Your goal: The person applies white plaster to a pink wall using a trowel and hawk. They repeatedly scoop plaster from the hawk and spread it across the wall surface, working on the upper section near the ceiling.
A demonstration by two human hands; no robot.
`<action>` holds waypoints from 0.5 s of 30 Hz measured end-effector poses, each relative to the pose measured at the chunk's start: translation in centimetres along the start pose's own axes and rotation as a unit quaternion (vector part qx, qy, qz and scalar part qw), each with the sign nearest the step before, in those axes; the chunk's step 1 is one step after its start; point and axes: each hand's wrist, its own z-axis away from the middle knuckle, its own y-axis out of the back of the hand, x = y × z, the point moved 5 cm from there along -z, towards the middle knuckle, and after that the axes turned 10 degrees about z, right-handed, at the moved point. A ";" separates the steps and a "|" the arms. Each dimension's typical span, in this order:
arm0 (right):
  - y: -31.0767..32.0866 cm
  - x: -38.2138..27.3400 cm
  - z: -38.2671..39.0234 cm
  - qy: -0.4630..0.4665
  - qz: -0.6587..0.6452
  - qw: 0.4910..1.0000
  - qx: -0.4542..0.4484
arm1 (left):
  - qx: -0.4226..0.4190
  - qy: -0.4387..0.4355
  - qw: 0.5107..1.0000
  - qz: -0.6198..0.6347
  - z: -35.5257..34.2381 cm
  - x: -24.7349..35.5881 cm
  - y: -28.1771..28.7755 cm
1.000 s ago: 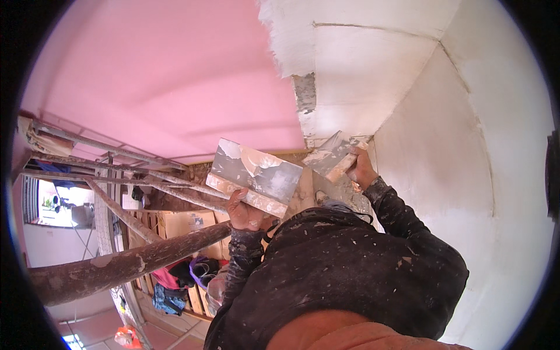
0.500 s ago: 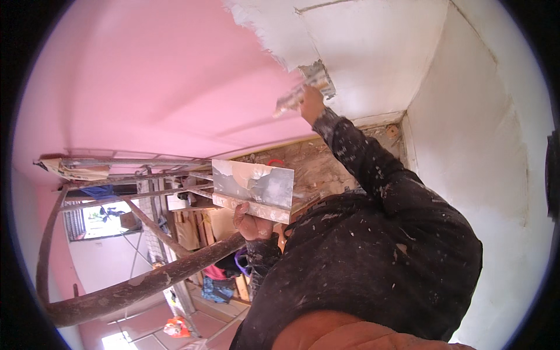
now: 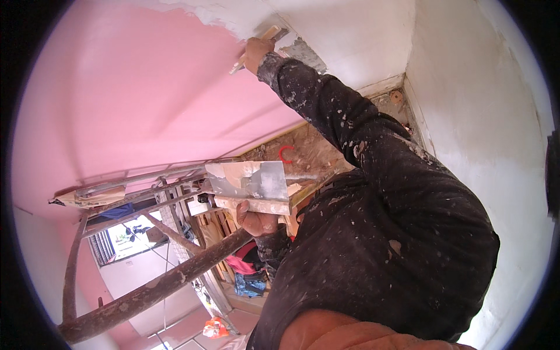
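Note:
My right hand (image 3: 258, 53) is closed around a plastering scraper (image 3: 272, 32) with a pale wooden back, high against the wall where pink paint meets white skim coat. Most of the blade is hidden by the hand. A grey bare patch (image 3: 304, 53) shows just right of it. Lower down, my left hand (image 3: 256, 221) grips the wooden back of a wide steel scraper (image 3: 268, 181). Beige putty lies smeared over part of its blade, mostly toward the left. Thumb and fingers wrap the wooden strip, and the blade stands apart from the wall.
A thick, stained scaffold pole (image 3: 157, 286) crosses the lower left, with thinner rails above it. The pink wall (image 3: 151, 76) fills the upper left; a white wall (image 3: 466, 128) rises at right. A red ring-shaped piece (image 3: 284, 154) is beyond the left scraper. Cloths (image 3: 249, 284) lie below.
My right hand and its scraper have moved up and left across the wall, uncovering more of the grey patch. The left hand keeps its hold; the whole view has shifted slightly.

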 end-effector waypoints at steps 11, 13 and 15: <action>3.6 -0.1 -3.2 0.077 -0.016 0.997 -0.016 | -0.018 0.005 1.000 0.021 0.7 0.7 1.3; 4.3 1.9 -4.9 -0.010 -0.056 0.998 0.010 | -0.029 0.021 0.999 0.006 -0.2 -0.1 0.4; 7.2 1.6 -4.0 -0.055 -0.106 0.993 0.009 | -0.018 0.022 0.999 0.034 0.4 -0.2 0.1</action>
